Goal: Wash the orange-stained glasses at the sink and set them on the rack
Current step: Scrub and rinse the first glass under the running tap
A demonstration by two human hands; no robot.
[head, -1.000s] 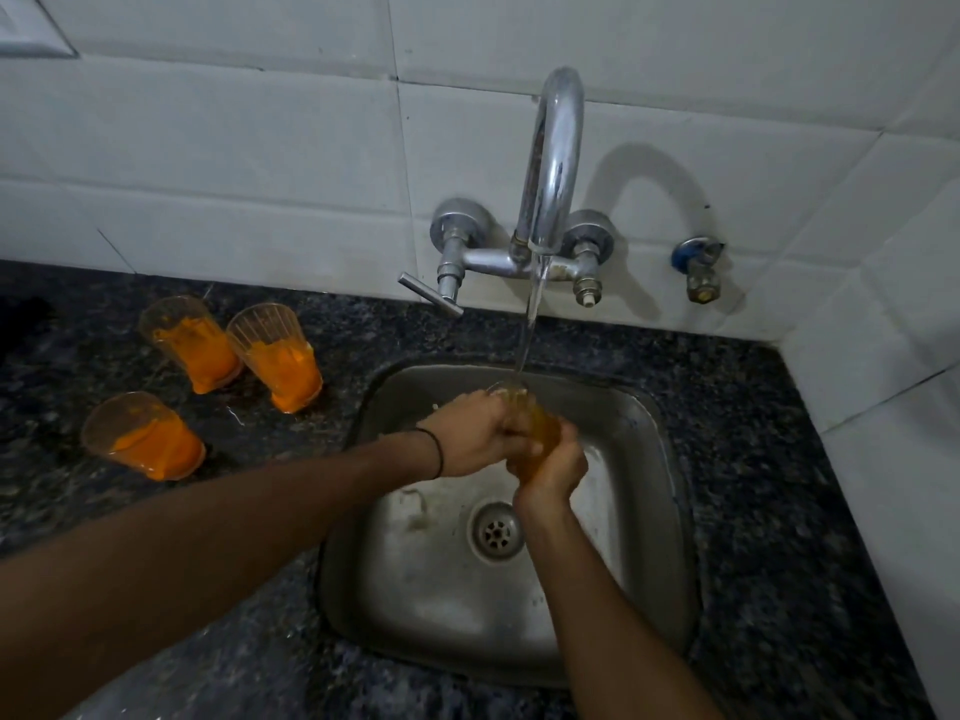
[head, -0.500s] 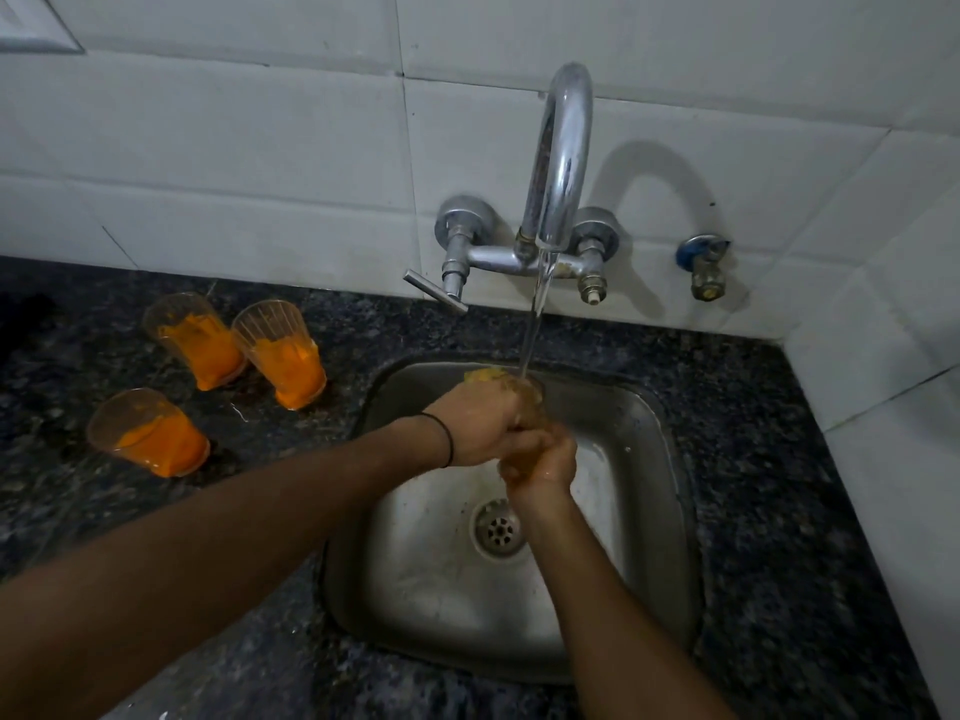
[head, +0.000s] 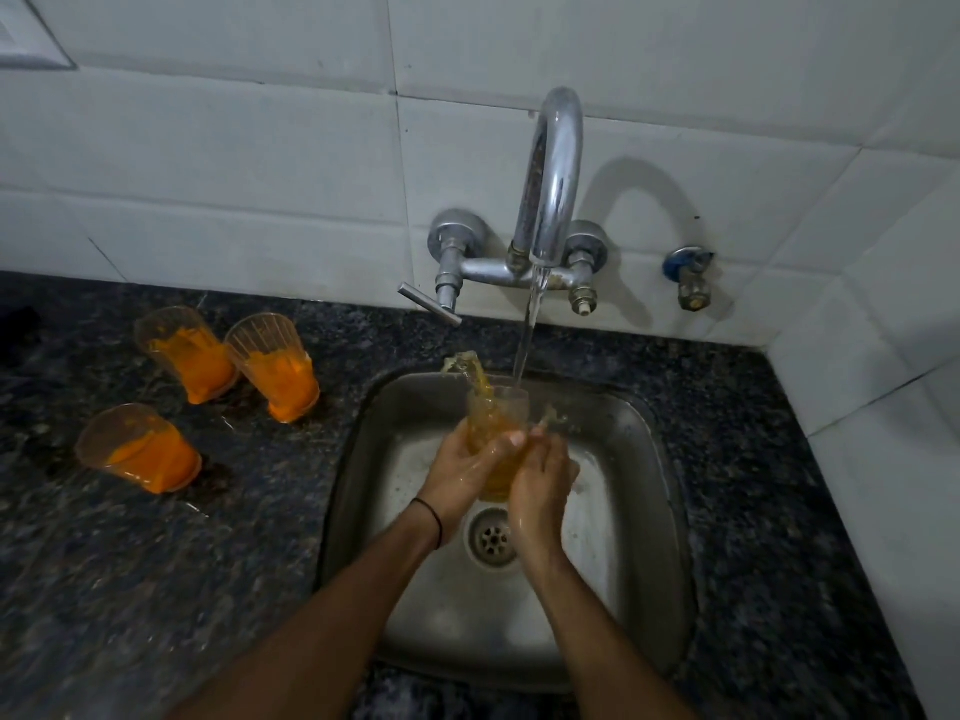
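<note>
Over the sink (head: 649,511), right under the tap (head: 553,174), a glass (head: 493,433) is being held upright in both hands, mouth up, so the water stream (head: 527,335) is caught at the far edge of the rim. The left hand (head: 462,467) is wrapped round it from the sink's left side, fingers (head: 511,439) curled tight onto the wall of the glass, so a proper grip is had there. The right hand (head: 540,480) is cupped round the other side, its fingers (head: 543,444) pointed up and bent lightly onto the glass. The water inside is tinted orange-yellow, and a splash (head: 467,368) is thrown up out of the rim toward the back of the sink. The drain (head: 493,537) can be seen in the sink floor just below the hands. A thin black band (head: 434,514) is worn on the left wrist. Three more stained ones are left on the dark speckled desk (head: 156,563) to the left of the sink, all upright with orange gunk coating the lower half: the closest glass (head: 275,366) just off the sink's back-left corner, the second glass (head: 189,356) touching or nearly touching it on the side away from the sink, and the third glass (head: 140,449) farthest from the sink and set apart from those two. On the white tile wall (head: 234,148) behind the sink, a small valve (head: 688,278) with a blue knob is mounted off to the right.
</note>
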